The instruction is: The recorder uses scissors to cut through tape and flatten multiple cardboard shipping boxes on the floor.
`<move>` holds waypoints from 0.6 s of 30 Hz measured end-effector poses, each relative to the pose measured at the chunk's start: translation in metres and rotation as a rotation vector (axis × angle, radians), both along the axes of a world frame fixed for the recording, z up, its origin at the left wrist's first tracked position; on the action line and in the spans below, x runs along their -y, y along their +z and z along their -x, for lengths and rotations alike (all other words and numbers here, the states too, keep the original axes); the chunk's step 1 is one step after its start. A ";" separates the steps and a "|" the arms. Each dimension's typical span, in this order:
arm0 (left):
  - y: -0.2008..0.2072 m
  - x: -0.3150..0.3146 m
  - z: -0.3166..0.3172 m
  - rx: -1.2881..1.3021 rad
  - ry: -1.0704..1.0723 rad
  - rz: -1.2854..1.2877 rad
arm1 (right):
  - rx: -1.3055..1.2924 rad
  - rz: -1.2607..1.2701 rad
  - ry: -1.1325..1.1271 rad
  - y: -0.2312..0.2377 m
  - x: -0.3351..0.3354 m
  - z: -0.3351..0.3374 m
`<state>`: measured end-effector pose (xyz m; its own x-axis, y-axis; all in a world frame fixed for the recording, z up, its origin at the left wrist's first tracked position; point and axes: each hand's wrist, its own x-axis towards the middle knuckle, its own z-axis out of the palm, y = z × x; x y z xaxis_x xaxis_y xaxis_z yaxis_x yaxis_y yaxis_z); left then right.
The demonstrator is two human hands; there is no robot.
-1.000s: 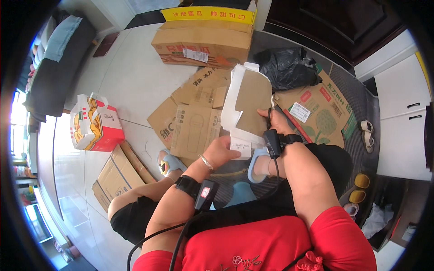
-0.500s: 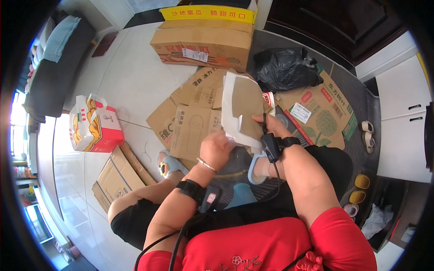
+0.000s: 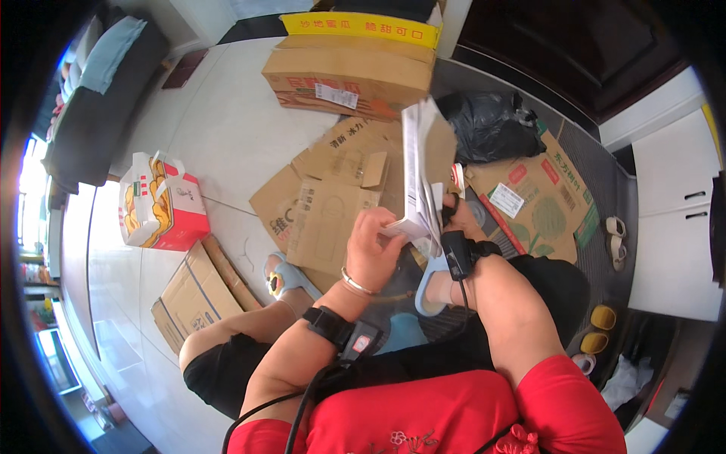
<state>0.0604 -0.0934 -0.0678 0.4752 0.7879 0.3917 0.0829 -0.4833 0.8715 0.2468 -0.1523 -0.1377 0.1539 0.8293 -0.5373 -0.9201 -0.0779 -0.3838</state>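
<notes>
A folded piece of thin white-and-brown cardboard (image 3: 425, 163) stands on edge in front of me, over the flattened boxes. My left hand (image 3: 376, 246) is closed on its lower left edge, thumb and fingers pinching a white flap. Close behind the cardboard's right side, my right hand (image 3: 463, 219) is curled round a black looped handle (image 3: 451, 203) that looks like scissors; any blades are hidden. Whether the right fingers also press on the cardboard cannot be made out.
Flattened brown cartons (image 3: 333, 219) lie under my hands. Beyond stand a large melon carton (image 3: 352, 72) and a black plastic bag (image 3: 491, 125). A green-printed flattened carton (image 3: 541, 193) lies right, a red-and-white food box (image 3: 162, 200) left. Folded cardboard (image 3: 198, 291) rests beside my left leg.
The cardboard has turned from showing its broad brown face to standing nearly edge-on, its folded white side toward me. My left hand has shifted slightly right and grips its lower edge.
</notes>
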 end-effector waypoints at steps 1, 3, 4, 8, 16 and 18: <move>0.003 -0.001 0.001 0.006 0.013 -0.005 | 0.090 -0.062 -0.029 0.002 -0.002 -0.001; 0.009 0.000 0.005 -0.142 -0.019 0.124 | 0.124 -0.127 -0.031 0.008 -0.003 -0.004; 0.011 -0.001 0.005 -0.149 -0.014 0.134 | 0.079 -0.121 0.005 0.011 -0.003 -0.007; 0.019 0.000 0.003 -0.262 -0.015 0.275 | 0.031 -0.098 -0.044 0.015 -0.003 -0.003; 0.020 -0.009 0.002 -0.407 -0.020 0.394 | 0.106 -0.064 -0.020 0.012 -0.004 0.000; 0.019 -0.012 0.004 -0.429 -0.063 0.399 | 0.142 -0.064 -0.027 0.011 -0.004 -0.001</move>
<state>0.0562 -0.0819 -0.0484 0.5763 0.8001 -0.1665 0.4500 -0.1406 0.8819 0.2480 -0.1485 -0.1265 0.2471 0.8557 -0.4546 -0.8577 -0.0251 -0.5135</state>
